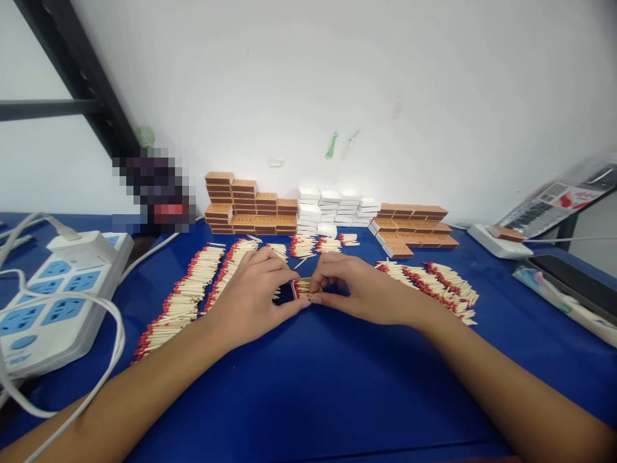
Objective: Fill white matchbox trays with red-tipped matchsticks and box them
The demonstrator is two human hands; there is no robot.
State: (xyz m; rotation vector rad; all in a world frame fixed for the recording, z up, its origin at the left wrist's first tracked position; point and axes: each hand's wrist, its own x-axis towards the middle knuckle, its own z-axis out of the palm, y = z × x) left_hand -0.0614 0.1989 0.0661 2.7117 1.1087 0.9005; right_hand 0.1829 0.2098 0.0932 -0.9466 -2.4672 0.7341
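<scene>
A small matchbox tray (293, 290) with red-headed matches (303, 288) in it sits at the middle of the blue table, between my hands. My left hand (260, 286) grips its left end, thumb at the near edge and fingers at the far side. Over the right end, my right hand (357, 286) has its thumb and fingers bent close together on the tray and matches. The fingers partly hide the tray. Loose matches lie in long rows left (193, 283) and right (434, 283) of the hands, with small bunches (328, 244) just behind.
Against the wall stand stacked brown matchboxes (255, 222), white trays (332, 206) and more brown boxes (414, 225). A white power strip (62, 289) with looping cables lies at left, its cable crossing my left forearm. At right are a dark phone (573, 283) and a white adapter (496, 241).
</scene>
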